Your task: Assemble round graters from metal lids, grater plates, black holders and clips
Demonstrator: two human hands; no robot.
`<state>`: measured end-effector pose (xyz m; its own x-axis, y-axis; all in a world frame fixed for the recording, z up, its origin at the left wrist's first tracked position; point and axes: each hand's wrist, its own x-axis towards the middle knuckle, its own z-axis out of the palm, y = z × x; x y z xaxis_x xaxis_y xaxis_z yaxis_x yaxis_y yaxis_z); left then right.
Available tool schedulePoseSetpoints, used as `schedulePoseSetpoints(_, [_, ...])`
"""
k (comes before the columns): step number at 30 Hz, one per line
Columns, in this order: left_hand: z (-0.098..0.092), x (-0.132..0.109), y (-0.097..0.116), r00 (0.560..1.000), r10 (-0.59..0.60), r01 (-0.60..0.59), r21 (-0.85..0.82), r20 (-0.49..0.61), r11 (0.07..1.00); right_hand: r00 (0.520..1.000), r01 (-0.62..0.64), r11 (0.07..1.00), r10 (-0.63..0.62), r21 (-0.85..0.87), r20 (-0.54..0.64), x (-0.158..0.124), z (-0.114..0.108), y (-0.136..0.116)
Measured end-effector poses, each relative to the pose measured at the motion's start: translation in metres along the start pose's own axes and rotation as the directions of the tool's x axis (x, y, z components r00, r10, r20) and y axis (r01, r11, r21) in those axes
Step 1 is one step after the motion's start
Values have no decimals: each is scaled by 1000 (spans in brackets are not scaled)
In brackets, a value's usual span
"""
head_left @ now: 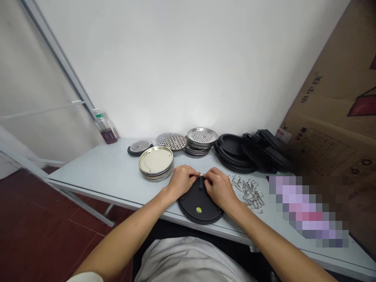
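Right, far left by the wall: plastic bottle (105, 131) of dark red liquid, then black-rimmed perforated disc (140, 147), stack of cream-faced tin lids (155, 163), perforated steel discs (202, 137). Mid-table (88, 172), left hand (182, 181) and right hand (219, 188) curled in, both pinching tiny silver piece (201, 175) at far edge of matte black round plate (199, 207), which lies near the table's near edge. Risky: slick little metal bit could slip if grip eases; a nudge could slide plate off. Further right, black plastic rings (235, 154), loose wire loops (248, 192).
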<state>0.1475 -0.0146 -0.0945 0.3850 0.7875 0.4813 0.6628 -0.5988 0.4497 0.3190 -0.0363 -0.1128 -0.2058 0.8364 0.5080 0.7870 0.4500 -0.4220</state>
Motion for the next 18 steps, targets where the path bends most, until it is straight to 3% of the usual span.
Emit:
schedulePoseSetpoints(8, [1,0,2,999,41,-40,-10,31,999,999,-34,999,34,-14,-18,0,1,-1])
schedulePoseSetpoints(18, [-1,-2,3,1000,28,-29,-57,-14,998,999,-26,999,27,26,-44,0,-1,-1])
